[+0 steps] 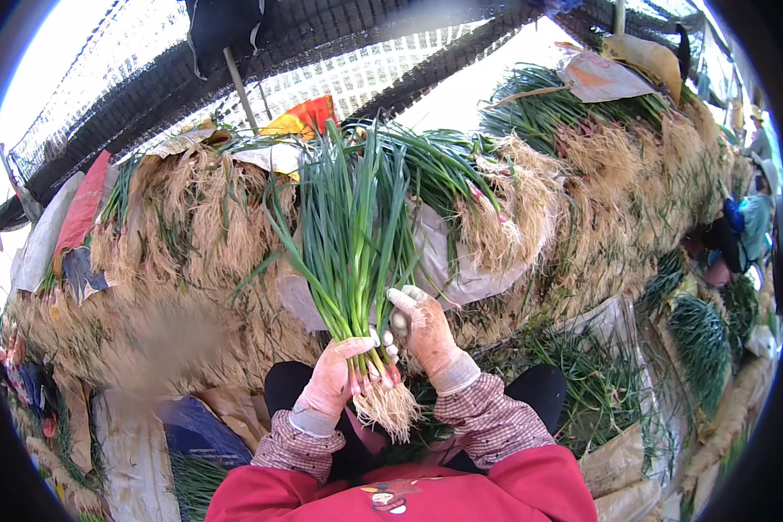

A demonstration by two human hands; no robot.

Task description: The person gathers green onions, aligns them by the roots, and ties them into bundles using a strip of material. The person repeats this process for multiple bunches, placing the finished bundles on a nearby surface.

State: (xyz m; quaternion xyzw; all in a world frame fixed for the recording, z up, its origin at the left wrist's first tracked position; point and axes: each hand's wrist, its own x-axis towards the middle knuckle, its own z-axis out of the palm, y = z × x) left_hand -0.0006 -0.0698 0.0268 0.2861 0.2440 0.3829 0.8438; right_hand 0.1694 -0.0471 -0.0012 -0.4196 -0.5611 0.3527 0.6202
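My left hand point(331, 377), in a pale glove, is wrapped around the lower stems of a bunch of green onions point(359, 261). Their long green leaves fan upward, away from me, while the pinkish bulbs and pale, stringy roots point(389, 410) hang below the grip. Just right of the stems is my gloved right hand point(429, 336), its fingers curled towards the bunch. Whether a leaf is pinched between those fingers is not clear. Behind the bunch, more green onions point(496, 225) lie on a whitish plastic sack point(453, 261), roots towards me.
A long heap of green onions with roots outward point(215, 215) runs across in front of me. Loose green leaves point(590, 378) litter the ground at right. A blue sheet point(202, 427) lies at left. Other people point(753, 218) are at the far right. Shade netting point(137, 124) hangs behind.
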